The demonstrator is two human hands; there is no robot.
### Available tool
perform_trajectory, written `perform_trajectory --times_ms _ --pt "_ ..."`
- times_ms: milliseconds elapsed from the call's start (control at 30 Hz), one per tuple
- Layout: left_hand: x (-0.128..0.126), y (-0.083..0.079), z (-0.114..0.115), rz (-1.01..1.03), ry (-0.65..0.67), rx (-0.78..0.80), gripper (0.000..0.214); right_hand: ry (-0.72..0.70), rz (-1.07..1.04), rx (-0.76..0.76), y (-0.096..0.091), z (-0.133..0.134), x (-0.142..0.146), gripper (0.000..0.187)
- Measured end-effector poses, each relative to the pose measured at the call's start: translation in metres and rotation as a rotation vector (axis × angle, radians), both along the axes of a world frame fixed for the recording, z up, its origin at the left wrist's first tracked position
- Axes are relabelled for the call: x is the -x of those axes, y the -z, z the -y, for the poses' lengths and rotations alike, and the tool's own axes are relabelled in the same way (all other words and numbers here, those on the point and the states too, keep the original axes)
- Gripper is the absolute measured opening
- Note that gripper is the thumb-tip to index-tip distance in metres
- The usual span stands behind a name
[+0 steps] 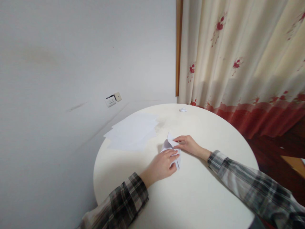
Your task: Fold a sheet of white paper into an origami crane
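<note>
A partly folded sheet of white paper rests on the round white table, with creased flaps and a pointed tip at its far end. My left hand lies across its near part, bent fingers and thumb holding it against the tabletop. From the right, my right hand pinches a raised flap between thumb and fingers. Parts of the paper are hidden under my left fingers.
Loose white sheets lie overlapping on the left of the table. Near its far edge is a crumpled paper ball. A wall with a socket stands at the left; a flowered curtain hangs behind.
</note>
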State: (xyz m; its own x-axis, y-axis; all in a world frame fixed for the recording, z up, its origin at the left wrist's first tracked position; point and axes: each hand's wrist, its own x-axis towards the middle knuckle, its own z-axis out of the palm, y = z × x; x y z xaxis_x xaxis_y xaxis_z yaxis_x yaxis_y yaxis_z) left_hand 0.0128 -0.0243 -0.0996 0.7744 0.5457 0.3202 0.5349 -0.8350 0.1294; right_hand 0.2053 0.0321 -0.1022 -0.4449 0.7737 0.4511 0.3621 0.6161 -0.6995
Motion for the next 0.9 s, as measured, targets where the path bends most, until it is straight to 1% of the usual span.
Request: perform_trajectory --times_ms 67,133,233,300,400,533,733,800,900 --pt "-0.001 -0.001 0.001 -0.003 -0.004 -0.008 0.039 -0.010 -0.039 0.074 0.001 0.001 0.001 0.021" --pt "-0.003 -0.001 0.002 -0.006 -0.015 -0.019 0.038 0.002 -0.036 0.086 0.000 0.004 0.001 0.018" --pt "-0.005 -0.002 0.001 -0.009 -0.028 -0.028 0.035 0.064 0.025 -0.011 -0.003 0.008 0.002 0.019" --pt "-0.005 -0.003 0.001 -0.013 -0.030 -0.032 0.035 0.103 0.026 -0.077 -0.006 0.011 0.004 0.022" --pt "-0.005 -0.004 0.000 -0.017 -0.027 -0.037 0.035 0.127 -0.028 -0.092 -0.009 0.012 0.007 0.026" --pt "-0.005 -0.005 -0.001 -0.006 -0.025 -0.033 0.035 0.156 -0.060 -0.098 -0.011 0.011 0.013 0.025" --pt "-0.009 -0.012 -0.001 -0.013 -0.028 -0.007 0.034 0.207 -0.022 -0.268 -0.018 0.016 0.018 0.026" --pt "-0.010 -0.014 -0.001 -0.017 -0.030 0.007 0.031 0.195 -0.024 -0.276 -0.022 0.019 0.020 0.027" --pt "-0.009 -0.014 -0.002 -0.011 -0.032 0.017 0.030 0.140 -0.087 -0.197 -0.029 0.021 0.022 0.026"
